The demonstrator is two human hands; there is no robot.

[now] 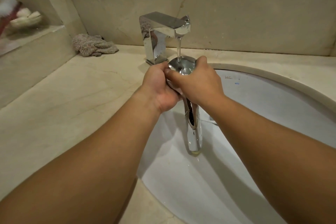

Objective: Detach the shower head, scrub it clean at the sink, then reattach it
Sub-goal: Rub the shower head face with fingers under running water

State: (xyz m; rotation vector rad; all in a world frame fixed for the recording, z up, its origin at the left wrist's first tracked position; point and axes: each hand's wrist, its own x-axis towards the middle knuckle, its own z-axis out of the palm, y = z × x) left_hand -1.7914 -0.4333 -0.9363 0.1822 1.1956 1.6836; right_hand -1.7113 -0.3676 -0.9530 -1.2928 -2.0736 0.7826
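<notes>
Item 1. Left hand [160,87]: fingers curled round the neck of the shower head [192,123], just under its round face, gripping from the left; palm heel turned toward the viewer.

Item 2. Right hand [197,82]: fingers wrapped over the right rim of the round face, thumb [171,74] lying across toward the left hand's fingertips, so both hands close on the same piece and touch one another.

Item 3. Shower head: chrome, detached, held above the basin with the round face tilted up at the far end and the handle sloping down toward the viewer; open threaded end lowest, over the bowl.

Item 4. Water stream [179,49]: falls from the spout onto the upturned round face.

Item 5. Tap [160,29]: square chrome body, standing on the counter behind the hands, running.

Item 6. Sink [263,100]: white oval bowl set under the counter, a small printed mark on its far wall.

Item 7. Counter [63,96]: beige stone, with matching wall slabs behind.

Item 8. Cloth [92,45]: greyish, crumpled, lying on the counter left of the tap, against the wall corner.

Item 9. Niche at far left: pale, blurred objects [25,18]; kind cannot be told.
</notes>
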